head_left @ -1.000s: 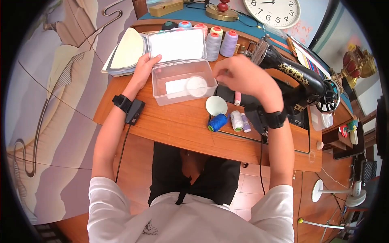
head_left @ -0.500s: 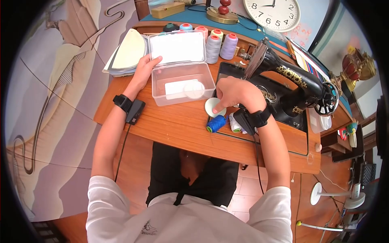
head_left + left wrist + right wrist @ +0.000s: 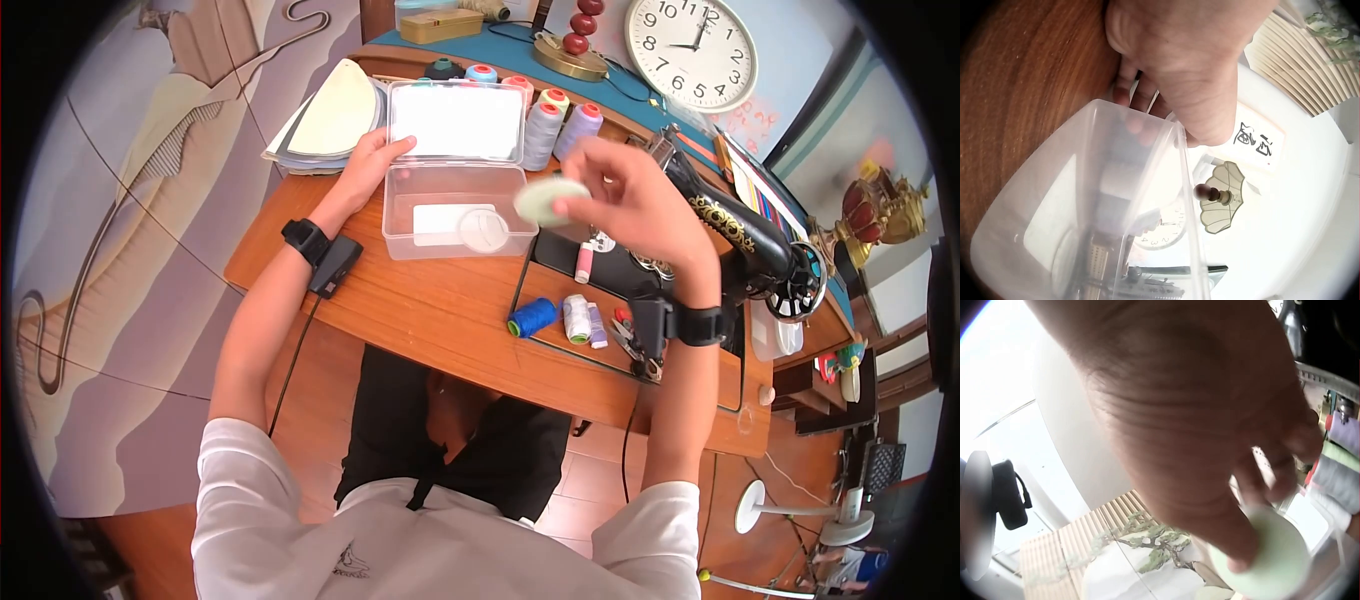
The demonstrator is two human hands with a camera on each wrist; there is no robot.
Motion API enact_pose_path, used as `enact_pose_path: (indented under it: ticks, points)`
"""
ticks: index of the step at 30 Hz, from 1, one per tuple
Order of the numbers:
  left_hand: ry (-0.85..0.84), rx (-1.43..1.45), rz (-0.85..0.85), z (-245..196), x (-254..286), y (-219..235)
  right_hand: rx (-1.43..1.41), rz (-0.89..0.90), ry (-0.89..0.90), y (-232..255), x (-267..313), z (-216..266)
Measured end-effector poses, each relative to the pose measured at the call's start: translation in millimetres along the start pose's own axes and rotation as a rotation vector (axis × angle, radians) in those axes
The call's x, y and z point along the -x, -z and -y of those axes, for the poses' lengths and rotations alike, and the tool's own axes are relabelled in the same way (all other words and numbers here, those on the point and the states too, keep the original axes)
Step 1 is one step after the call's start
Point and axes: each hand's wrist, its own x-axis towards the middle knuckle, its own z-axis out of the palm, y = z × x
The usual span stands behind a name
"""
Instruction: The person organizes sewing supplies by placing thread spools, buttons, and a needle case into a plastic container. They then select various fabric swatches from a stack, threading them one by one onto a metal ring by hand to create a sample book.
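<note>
A clear plastic box (image 3: 400, 246) stands on the wooden table with its hinged lid (image 3: 455, 122) raised. My left hand (image 3: 362, 178) grips the left edge of the lid, thumb on the inner face; the left wrist view shows its fingers (image 3: 1141, 94) behind the plastic. Inside the box lie a white rectangle (image 3: 432, 226) and a white round disc (image 3: 483, 230). My right hand (image 3: 645, 205) pinches a pale green round disc (image 3: 542, 203) by its edge, raised off the table near the box's right rim. In the right wrist view, the thumb presses on the disc's face (image 3: 1282, 559).
Right of the box stands a black sewing machine (image 3: 730, 215). Near the front lie blue (image 3: 532, 317), white (image 3: 577, 320) and pink (image 3: 584, 263) thread spools and scissors (image 3: 625, 345). Thread cones (image 3: 542, 137) stand behind the box; fan-shaped sheets (image 3: 325, 120) lie left.
My right hand moved from the box's right rim to the pale green disc on the table, took hold of it and lifted it. The left hand stays on the lid.
</note>
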Motion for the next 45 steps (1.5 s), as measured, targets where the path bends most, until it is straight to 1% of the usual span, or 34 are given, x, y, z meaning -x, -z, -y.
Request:
enact_pose_path:
  ticks: [1,2,4,5,6,8,9,11,13,15,17,19,23,24,26,27,28,30,31,33,34,36,37,39,40,42,43,44,45]
  points:
    - [0.003,0.004,0.004,0,1,-1,0.013,-0.174,0.054,-6,-3,6]
    - [0.004,-0.004,-0.004,-3,3,-2,0.013,-0.176,0.048,-14,-6,7]
    - [0.001,-0.017,-0.007,-5,2,-4,0.049,-0.183,0.092,-34,-18,-5]
    - [0.010,-0.010,-0.016,-3,1,-3,0.011,-0.138,0.125,-45,-23,-17]
    - [0.018,-0.003,-0.030,-2,0,-2,0.046,-0.127,0.170,-54,-26,-21]
    - [0.003,0.009,-0.012,1,-2,0,0.210,-0.134,0.168,-67,-25,-24]
    - [-0.006,0.028,0.013,2,-2,1,0.205,-0.130,0.171,-71,-27,-28]
    - [-0.005,0.012,0.019,2,-1,2,0.258,-0.162,0.242,-76,-28,-37]
    - [-0.010,0.001,0.029,-1,-1,1,0.288,-0.158,0.261,-78,-29,-45]
    - [0.004,0.003,0.004,-3,1,-1,0.317,-0.149,0.280,-77,-28,-45]
    - [0.010,-0.004,-0.001,-3,1,-1,0.377,-0.036,0.155,-75,-27,-45]
    - [0.015,-0.011,-0.004,-2,0,-1,0.393,-0.029,0.152,-78,-25,-47]
    - [0.000,-0.023,0.006,-1,0,-1,0.413,-0.020,0.125,-69,-22,-33]
    - [0.002,-0.022,-0.001,-1,0,-1,0.410,-0.020,0.123,-63,-21,-26]
    - [0.001,-0.024,0.001,-1,0,0,0.353,-0.121,0.138,-46,-18,-13]
    - [-0.003,-0.023,0.003,-1,0,0,0.364,-0.142,0.161,-37,-17,-12]
    - [0.001,-0.020,0.007,0,0,0,0.279,-0.102,0.084,-27,-13,-9]
    - [-0.012,-0.044,0.003,-1,0,0,0.263,0.109,-0.131,-11,3,17]
    - [-0.008,-0.039,0.012,-1,-1,0,0.263,0.109,-0.142,-12,8,17]
    - [-0.005,-0.042,0.017,0,-1,2,0.241,0.351,-0.054,-20,14,14]
    - [-0.002,-0.042,0.028,1,-2,2,0.218,0.368,-0.058,-27,15,14]
    - [-0.017,-0.031,0.027,3,-3,3,0.260,0.517,-0.117,-44,4,16]
    - [-0.017,-0.032,0.030,3,-4,2,0.259,0.514,-0.119,-52,3,15]
    - [-0.022,-0.030,0.044,4,-4,5,0.370,0.589,-0.205,-64,1,16]
    - [-0.024,-0.035,0.040,4,-4,6,0.369,0.587,-0.200,-65,0,19]
    - [-0.013,-0.022,0.024,5,-4,4,0.415,0.602,-0.250,-64,-1,29]
    - [-0.018,-0.021,0.017,5,-4,4,0.408,0.550,-0.174,-66,0,20]
    - [-0.011,-0.020,0.020,5,-4,4,0.414,0.550,-0.169,-60,-1,22]
    - [-0.003,-0.020,0.025,4,-4,4,0.286,0.438,-0.101,-52,-5,28]
